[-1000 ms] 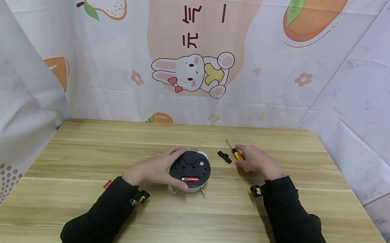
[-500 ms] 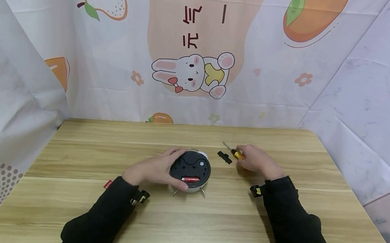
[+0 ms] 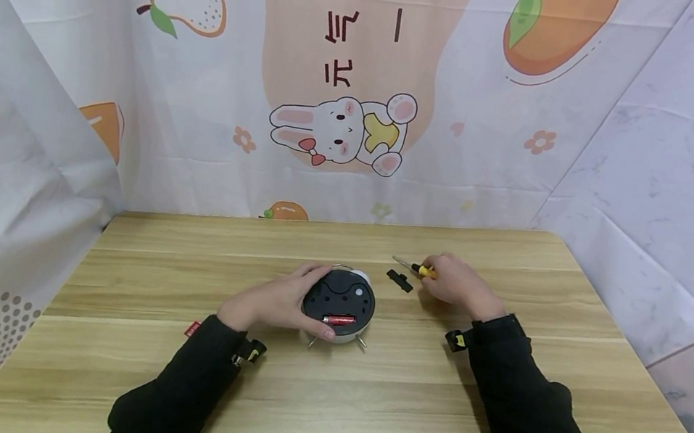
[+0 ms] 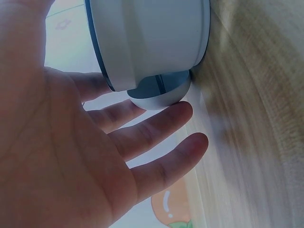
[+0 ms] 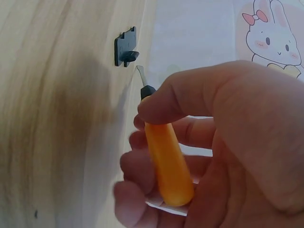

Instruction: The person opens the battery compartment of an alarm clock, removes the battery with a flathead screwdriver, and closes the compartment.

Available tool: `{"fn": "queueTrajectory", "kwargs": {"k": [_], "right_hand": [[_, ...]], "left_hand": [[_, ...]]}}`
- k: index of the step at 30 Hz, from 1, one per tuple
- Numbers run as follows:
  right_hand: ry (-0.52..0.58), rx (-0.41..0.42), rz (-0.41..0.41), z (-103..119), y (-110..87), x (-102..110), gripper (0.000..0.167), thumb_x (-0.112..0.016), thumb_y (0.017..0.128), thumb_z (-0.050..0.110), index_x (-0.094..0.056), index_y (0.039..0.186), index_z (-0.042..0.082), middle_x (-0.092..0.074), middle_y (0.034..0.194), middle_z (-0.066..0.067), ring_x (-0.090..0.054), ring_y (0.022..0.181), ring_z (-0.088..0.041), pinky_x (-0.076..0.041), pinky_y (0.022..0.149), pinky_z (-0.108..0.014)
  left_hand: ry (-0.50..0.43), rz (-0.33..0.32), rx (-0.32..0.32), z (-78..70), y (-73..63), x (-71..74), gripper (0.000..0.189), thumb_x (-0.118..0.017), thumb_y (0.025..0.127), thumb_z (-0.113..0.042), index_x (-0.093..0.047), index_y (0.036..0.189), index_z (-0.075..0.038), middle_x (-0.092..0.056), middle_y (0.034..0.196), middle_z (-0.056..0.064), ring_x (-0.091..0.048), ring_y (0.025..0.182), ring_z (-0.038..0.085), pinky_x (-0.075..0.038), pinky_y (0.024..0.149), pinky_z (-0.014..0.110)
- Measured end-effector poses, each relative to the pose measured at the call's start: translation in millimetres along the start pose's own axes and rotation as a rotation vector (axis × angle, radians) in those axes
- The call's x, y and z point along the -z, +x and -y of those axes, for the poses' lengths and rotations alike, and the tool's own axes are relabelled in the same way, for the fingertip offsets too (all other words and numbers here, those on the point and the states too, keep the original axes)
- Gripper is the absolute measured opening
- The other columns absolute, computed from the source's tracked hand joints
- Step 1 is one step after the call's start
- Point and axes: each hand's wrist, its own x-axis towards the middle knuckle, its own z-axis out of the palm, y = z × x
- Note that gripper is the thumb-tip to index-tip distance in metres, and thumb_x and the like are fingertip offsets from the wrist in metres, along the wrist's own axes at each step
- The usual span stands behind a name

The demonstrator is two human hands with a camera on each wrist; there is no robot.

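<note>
An alarm clock lies face down on the table, its dark back up and a red battery showing in the slot. My left hand holds it from the left, thumb along the near edge. In the left wrist view, fingers curve around the clock's white side, by a bell. Thumb and fingers of my right hand grip the yellow handle of a screwdriver, whose metal tip points left. Near that tip lies a small black battery cover.
The wooden table reaches back to a printed curtain. Pale fabric also hangs at the left and right sides. Two metal legs of the clock stick out toward the near side.
My right hand has turned the screwdriver so that its shaft swings from pointing up and left to nearly level, leftward. The left hand and the clock have stayed put.
</note>
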Motion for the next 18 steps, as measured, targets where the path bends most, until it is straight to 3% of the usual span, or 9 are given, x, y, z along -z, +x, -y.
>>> {"fn": "queueTrajectory", "kwargs": {"k": [8, 18], "right_hand": [[0.025, -0.026, 0.019, -0.9, 1.6, 0.1, 0.035, -0.057, 0.097, 0.009, -0.061, 0.128, -0.008, -0.061, 0.101, -0.016, -0.049, 0.07, -0.023, -0.039, 0.065, -0.036], [0.028, 0.004, -0.02, 1.9, -0.1, 0.9, 0.031, -0.058, 0.104, 0.021, -0.064, 0.121, -0.005, -0.062, 0.094, -0.012, -0.053, 0.076, -0.025, -0.043, 0.071, -0.041]], "left_hand": [[0.0, -0.002, -0.001, 0.3, 0.2, -0.6, 0.12, -0.085, 0.071, -0.064, -0.023, 0.163, -0.018, -0.021, 0.164, 0.005, -0.039, 0.139, 0.028, -0.038, 0.109, 0.048], [0.001, -0.005, -0.002, 0.4, 0.3, -1.0, 0.121, -0.085, 0.071, -0.064, -0.023, 0.163, -0.017, -0.021, 0.164, 0.006, -0.039, 0.138, 0.03, -0.039, 0.109, 0.049]]}}
